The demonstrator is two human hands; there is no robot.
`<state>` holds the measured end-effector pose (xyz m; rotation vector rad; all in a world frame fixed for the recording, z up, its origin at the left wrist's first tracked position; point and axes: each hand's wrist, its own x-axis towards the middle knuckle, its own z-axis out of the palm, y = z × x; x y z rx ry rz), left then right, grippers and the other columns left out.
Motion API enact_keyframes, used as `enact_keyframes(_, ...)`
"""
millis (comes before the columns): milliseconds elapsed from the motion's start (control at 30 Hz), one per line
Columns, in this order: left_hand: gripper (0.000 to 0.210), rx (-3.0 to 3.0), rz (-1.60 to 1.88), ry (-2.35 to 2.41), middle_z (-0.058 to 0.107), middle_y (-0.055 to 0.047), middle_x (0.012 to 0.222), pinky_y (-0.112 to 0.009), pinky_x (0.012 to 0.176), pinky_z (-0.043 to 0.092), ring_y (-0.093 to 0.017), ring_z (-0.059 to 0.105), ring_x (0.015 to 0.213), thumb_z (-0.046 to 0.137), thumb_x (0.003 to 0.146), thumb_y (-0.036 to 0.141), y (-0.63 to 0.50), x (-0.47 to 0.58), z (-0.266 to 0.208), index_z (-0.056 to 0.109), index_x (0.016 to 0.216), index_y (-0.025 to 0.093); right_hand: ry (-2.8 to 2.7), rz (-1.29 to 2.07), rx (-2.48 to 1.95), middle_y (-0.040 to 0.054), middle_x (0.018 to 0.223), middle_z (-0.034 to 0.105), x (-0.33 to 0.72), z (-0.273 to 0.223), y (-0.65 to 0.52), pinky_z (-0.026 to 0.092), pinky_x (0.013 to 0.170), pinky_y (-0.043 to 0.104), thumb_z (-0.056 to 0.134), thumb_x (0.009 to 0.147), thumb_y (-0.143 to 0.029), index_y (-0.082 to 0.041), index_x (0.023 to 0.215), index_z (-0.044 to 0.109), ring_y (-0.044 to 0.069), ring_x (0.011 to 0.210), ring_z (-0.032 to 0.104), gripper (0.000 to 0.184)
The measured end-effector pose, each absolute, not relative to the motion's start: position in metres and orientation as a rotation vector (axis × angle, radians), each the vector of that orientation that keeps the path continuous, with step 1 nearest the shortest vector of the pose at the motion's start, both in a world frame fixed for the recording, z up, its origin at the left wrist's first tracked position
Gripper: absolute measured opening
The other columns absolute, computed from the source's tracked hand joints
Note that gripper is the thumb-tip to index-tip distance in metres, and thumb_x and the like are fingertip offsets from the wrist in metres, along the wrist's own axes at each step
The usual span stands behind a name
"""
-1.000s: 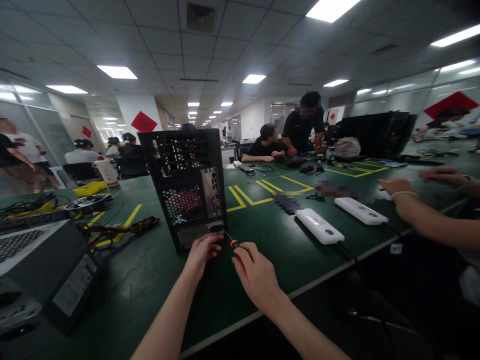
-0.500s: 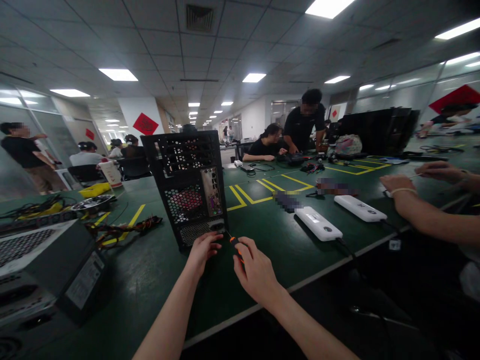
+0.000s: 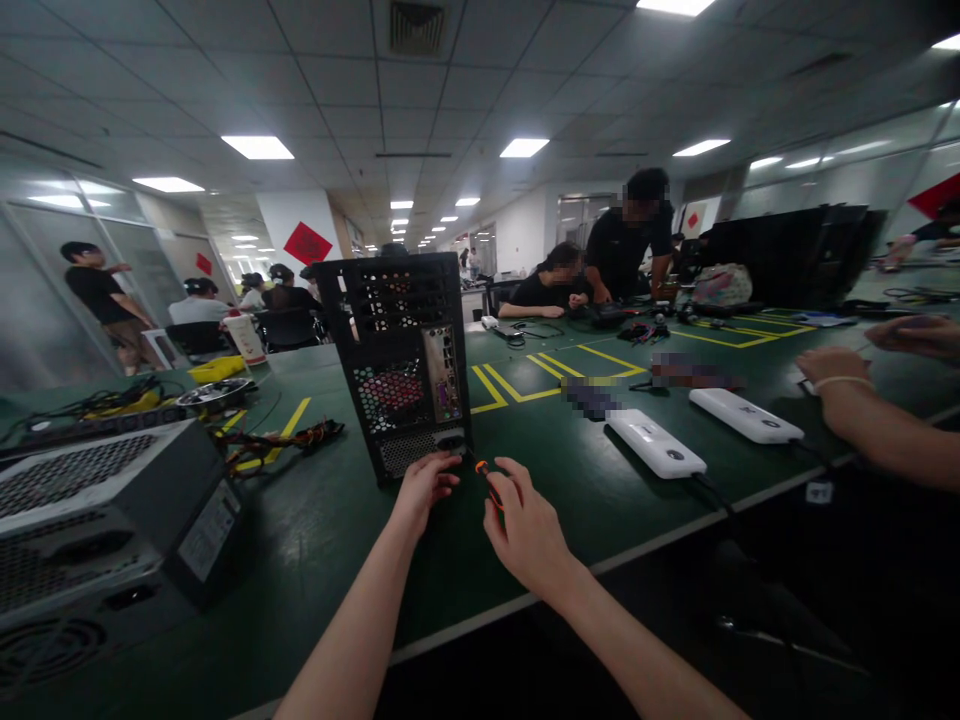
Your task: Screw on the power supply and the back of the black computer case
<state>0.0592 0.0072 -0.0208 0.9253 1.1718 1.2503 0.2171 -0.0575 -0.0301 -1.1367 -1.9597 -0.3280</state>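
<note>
A black computer case (image 3: 406, 370) stands upright with its back panel facing me, showing honeycomb vents and a column of ports. My right hand (image 3: 529, 525) is closed around the orange and black handle of a screwdriver (image 3: 491, 482). The screwdriver points at the lower right corner of the back panel; whether its tip touches a screw is too small to tell. By the bottom edge of the case, my left hand (image 3: 424, 490) has its fingers loosely bent and apart, near the power socket (image 3: 451, 443), with nothing visible in them.
A grey power supply unit (image 3: 112, 520) sits at the left, with bundled cables (image 3: 292, 445) behind it. Two white power banks (image 3: 655, 443) lie to the right on the green table (image 3: 315, 600). Another person's hands (image 3: 836, 375) are at the far right. A cup (image 3: 245, 340) stands farther back.
My view has turned slightly left, so everything sits farther right. The fingers of my right hand have shifted around the screwdriver handle. My left hand stays by the bottom of the case.
</note>
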Motion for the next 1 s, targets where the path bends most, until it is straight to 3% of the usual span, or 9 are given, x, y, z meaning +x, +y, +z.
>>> enact_keyframes(133,0.029,1.030,1.256,1.289,0.062,-0.012,0.098,-0.016,0.042,0.037,-0.006,0.055,0.050,0.054,0.069,0.020,0.009,0.061,-0.023,0.054,0.096,0.011,-2.010,-0.483,-0.997,0.0131,0.114,0.046,0.216,-0.035,-0.054,0.045,0.078,0.035,0.038,0.081,-0.009,-0.017,0.110,0.044,0.021,0.099,0.049,0.030)
enact_keyframes(300,0.028,1.211,1.233,1.400,0.061,-0.012,0.099,-0.018,0.041,0.038,-0.007,0.055,0.050,0.047,0.073,0.021,0.012,0.061,-0.028,0.050,0.098,0.011,-1.953,-0.535,-1.130,0.0074,0.092,0.058,0.218,-0.028,-0.051,0.042,0.067,0.028,0.043,0.085,-0.020,-0.018,0.093,0.053,0.016,0.076,0.055,0.013)
enact_keyframes(467,0.022,1.552,1.255,1.549,0.062,-0.008,0.094,-0.018,0.043,0.039,-0.007,0.055,0.050,0.045,0.074,0.017,0.016,0.057,-0.042,0.050,0.095,0.015,-1.854,-0.474,-1.247,0.0025,0.075,0.060,0.229,-0.019,-0.046,0.035,0.061,0.026,0.041,0.087,-0.029,-0.017,0.087,0.053,0.013,0.062,0.054,0.017)
enact_keyframes(700,0.021,1.516,1.241,1.507,0.063,-0.009,0.095,-0.019,0.040,0.040,-0.008,0.055,0.048,0.043,0.075,0.019,0.023,0.055,-0.045,0.048,0.095,0.013,-2.115,-0.670,-1.080,0.0061,0.088,0.059,0.221,-0.023,-0.049,0.034,0.063,0.027,0.040,0.084,-0.018,-0.016,0.097,0.052,0.015,0.069,0.052,0.018)
enact_keyframes(800,0.019,1.508,1.267,1.446,0.063,-0.009,0.094,-0.018,0.039,0.039,-0.007,0.055,0.047,0.044,0.075,0.019,0.021,0.055,-0.043,0.048,0.093,0.013,-2.224,-0.788,-0.978,0.0089,0.095,0.058,0.215,-0.023,-0.053,0.035,0.065,0.030,0.043,0.080,-0.015,-0.017,0.092,0.053,0.017,0.073,0.051,0.016)
enact_keyframes(900,0.018,1.477,1.295,1.396,0.063,-0.009,0.092,-0.017,0.039,0.039,-0.007,0.054,0.046,0.045,0.074,0.019,0.019,0.055,-0.040,0.049,0.091,0.014,-2.237,-0.755,-0.957,0.0094,0.096,0.058,0.212,-0.020,-0.055,0.035,0.066,0.031,0.044,0.080,-0.019,-0.017,0.083,0.054,0.017,0.074,0.051,0.010)
enact_keyframes(1000,0.016,1.414,1.323,1.364,0.064,-0.009,0.088,-0.017,0.038,0.037,-0.007,0.054,0.044,0.049,0.073,0.018,0.019,0.055,-0.039,0.051,0.088,0.014,-2.169,-0.692,-0.944,0.0089,0.094,0.059,0.213,-0.020,-0.052,0.037,0.065,0.030,0.042,0.083,-0.023,-0.018,0.089,0.055,0.016,0.072,0.052,0.015)
